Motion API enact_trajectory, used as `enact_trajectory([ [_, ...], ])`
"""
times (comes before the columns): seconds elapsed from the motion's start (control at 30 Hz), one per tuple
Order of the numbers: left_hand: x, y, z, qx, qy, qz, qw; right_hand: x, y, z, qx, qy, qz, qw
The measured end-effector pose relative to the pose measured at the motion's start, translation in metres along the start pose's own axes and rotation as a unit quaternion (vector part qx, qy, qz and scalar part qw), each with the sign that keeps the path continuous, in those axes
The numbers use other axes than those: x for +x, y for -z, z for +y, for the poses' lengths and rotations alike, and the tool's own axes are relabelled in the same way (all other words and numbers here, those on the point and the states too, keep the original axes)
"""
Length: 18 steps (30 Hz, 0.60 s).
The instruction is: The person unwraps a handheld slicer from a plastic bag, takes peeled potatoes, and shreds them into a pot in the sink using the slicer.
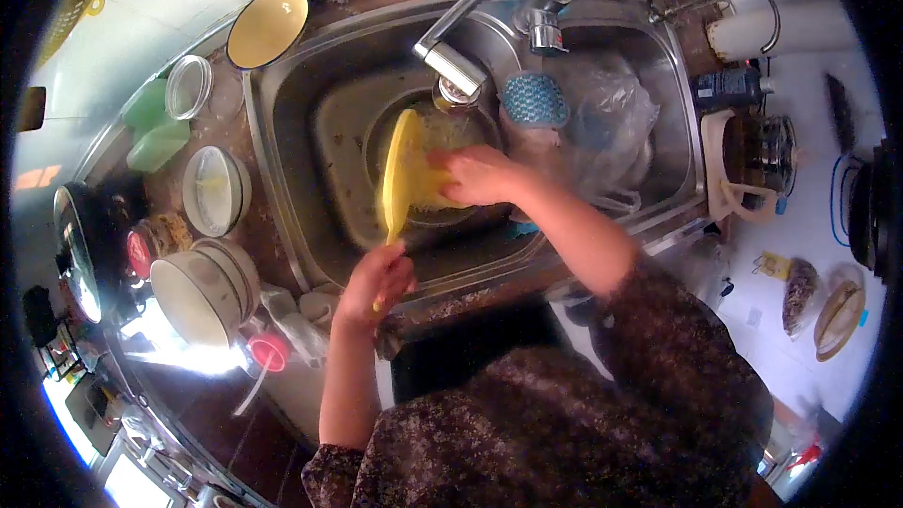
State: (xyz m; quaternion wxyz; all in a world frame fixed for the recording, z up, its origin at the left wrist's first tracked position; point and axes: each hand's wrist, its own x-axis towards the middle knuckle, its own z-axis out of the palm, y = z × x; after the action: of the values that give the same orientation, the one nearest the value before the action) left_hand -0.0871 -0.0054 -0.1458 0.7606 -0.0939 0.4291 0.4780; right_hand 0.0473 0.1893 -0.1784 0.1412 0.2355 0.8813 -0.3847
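My left hand (376,277) is closed around the handle of a yellow strainer (400,169), held on edge over the left sink basin (324,141). Against the strainer's bowl side rests my right hand (480,177). Its fingertips are blurred there, so I cannot tell whether they grip or lie flat. The metal faucet (456,71) reaches over the basin, its spout just above the strainer and my right hand. Close behind that hand, a blue textured cloth or sponge (534,100) lies by the divider between the basins.
Clear plastic bags (611,127) fill much of the right basin. A cream bowl (268,28) leans at the back left rim. Stacked bowls (202,292), a smaller bowl (214,190) and a red-lidded jar (150,245) crowd the left counter. A dark bottle (729,87) stands at right.
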Motion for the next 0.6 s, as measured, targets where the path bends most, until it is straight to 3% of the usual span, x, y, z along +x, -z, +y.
enact_trajectory([
  [0.1, 0.004, -0.003, 0.001, -0.006, -0.029, 0.012, 0.999, -0.01, 0.006, -0.006, -0.008, -0.018, -0.039, 0.999],
  [0.17, 0.007, -0.005, 0.002, -0.01, -0.04, 0.034, 0.999, -0.015, 0.002, -0.006, -0.019, -0.081, -0.016, 0.996],
  [0.3, 0.013, -0.005, 0.0, 0.106, -0.081, 0.082, 0.988, -0.01, -0.009, -0.005, -0.047, -0.153, 0.002, 0.987],
  [0.37, 0.012, -0.004, -0.002, 0.145, -0.091, 0.103, 0.98, -0.001, -0.019, 0.003, -0.072, -0.182, -0.076, 0.978],
  [0.43, 0.005, -0.005, -0.005, 0.166, -0.102, 0.141, 0.971, 0.004, -0.028, 0.008, -0.075, -0.138, -0.089, 0.984],
  [0.6, -0.007, -0.005, -0.003, 0.142, -0.119, 0.125, 0.975, 0.033, -0.056, 0.012, -0.088, -0.022, -0.113, 0.989],
])
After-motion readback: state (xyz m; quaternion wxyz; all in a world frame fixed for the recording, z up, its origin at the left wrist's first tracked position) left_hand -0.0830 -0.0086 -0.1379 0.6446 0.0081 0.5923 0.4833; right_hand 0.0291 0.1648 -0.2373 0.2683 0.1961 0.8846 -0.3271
